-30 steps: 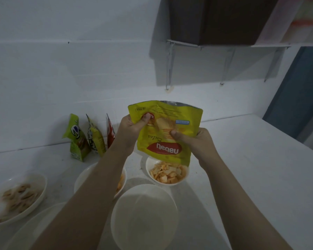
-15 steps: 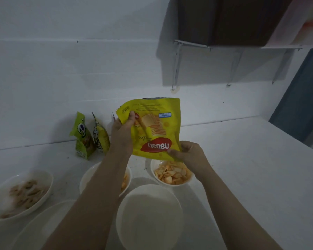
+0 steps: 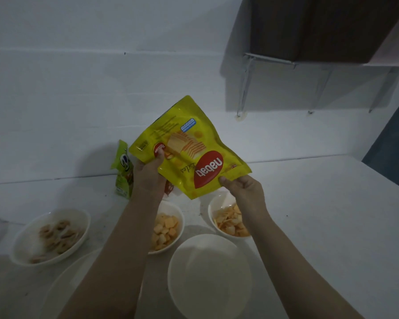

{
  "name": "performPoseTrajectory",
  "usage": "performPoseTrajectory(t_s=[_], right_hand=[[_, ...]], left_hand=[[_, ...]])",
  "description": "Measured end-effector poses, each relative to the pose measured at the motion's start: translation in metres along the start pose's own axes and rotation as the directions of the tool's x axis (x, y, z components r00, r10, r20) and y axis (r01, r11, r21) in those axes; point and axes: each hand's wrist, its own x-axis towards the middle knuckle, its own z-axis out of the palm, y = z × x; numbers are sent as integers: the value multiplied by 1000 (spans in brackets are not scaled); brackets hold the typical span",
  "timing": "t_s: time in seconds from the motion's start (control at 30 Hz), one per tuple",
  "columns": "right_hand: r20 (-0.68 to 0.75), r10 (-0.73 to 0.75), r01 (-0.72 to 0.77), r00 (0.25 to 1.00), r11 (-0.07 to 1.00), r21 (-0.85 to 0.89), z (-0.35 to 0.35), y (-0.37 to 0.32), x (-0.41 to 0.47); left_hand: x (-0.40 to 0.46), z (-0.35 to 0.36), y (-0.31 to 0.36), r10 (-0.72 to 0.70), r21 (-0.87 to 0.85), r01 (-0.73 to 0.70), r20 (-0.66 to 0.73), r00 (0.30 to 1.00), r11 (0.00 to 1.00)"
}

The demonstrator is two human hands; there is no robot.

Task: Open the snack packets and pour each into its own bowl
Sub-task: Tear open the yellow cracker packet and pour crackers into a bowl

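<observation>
Yellow packet [image 3: 189, 150] held in the air above the bowls, logo upside down, tilted so its lower right corner dips toward the right hand; it looks sealed, no tear visible; whether it is full cannot be told beyond a slight puffiness.

Left hand [image 3: 148, 173] grips the packet's left edge, thumb on the front face, fingers hidden behind the foil; right hand [image 3: 244, 189] pinches the lower right corner, thumb on top, remaining fingers curled underneath; both hands closed on the packet, neither on anything else.

Directly below the packet, nearest the person: empty bowl [image 3: 207, 275], white, nothing in it; just beyond it, to the right under the right wrist, chip bowl [image 3: 228, 219] holding orange chips; to the left, partly hidden by the left forearm, cracker bowl [image 3: 166, 226] with pale orange squares; further left of that, ring bowl [image 3: 52, 236] with brownish ring-shaped pieces. Behind the left hand, against the wall, a green packet [image 3: 123, 171] stands upright; something red shows just beside it, mostly hidden.

Judgement: three bowls filled, step in hand is opening the yellow packet; grip suggests the person is seeking a tear point at the corner. Next move calls for a firm opposing pull at the seal with the mouth kept over the empty bowl; then turn the opening down and pour there, not into the neighbouring filled bowls; a sudden rip could scatter contents on the counter [image 3: 320, 226].
</observation>
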Motion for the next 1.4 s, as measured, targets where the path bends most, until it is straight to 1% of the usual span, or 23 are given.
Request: performPoseTrajectory(t_s=[0.13, 0.17, 0.3, 0.37, 0.5, 0.57, 0.67, 0.77, 0.87, 0.93, 1.17, 1.4], right_hand=[[19, -130, 131, 991, 986, -102, 15, -3, -5], [22, -149, 150, 989, 983, -106, 20, -3, -8], [-26, -176, 175, 984, 984, -20, 39, -10, -21], [-64, -190, 190, 980, 982, -1, 45, -15, -30], [-151, -205, 210, 967, 977, 19, 46, -17, -51], [-203, -200, 211, 958, 977, 35, 42, -17, -63], [-276, -187, 215, 943, 974, 75, 31, -18, -80], [-344, -131, 195, 930, 968, 157, 16, -18, -93], [-403, -89, 188, 911, 959, 214, -2, -18, -105], [-453, -76, 198, 888, 953, 229, -17, -20, -113], [-590, -66, 215, 805, 959, 186, -90, -31, -146], [-691, -110, 274, 714, 953, 132, -200, -53, -185]], left_hand=[[-3, -26, 8, -20, 6, 20, -62, 998, 1000], [-4, -32, 12, -26, 7, 27, -75, 997, 1000], [-10, -53, 22, -33, 67, 38, -82, 996, 997], [-15, -61, 27, -9, 122, 13, -35, 999, 992], [-24, -71, 29, -44, 228, 9, 150, 988, 974], [-26, -75, 24, -60, 274, 5, 195, 979, 962], [-31, -70, 14, -89, 355, 8, 212, 973, 935], [-41, -54, 0, -168, 407, 65, 223, 960, 911], [-59, -28, -14, -207, 377, 108, 232, 950, 920], [-71, -10, -24, -218, 366, 108, 275, 937, 924], [-122, 50, -58, -260, 372, 93, 431, 864, 924], [-197, 131, -109, -337, 365, 140, 559, 758, 921]])
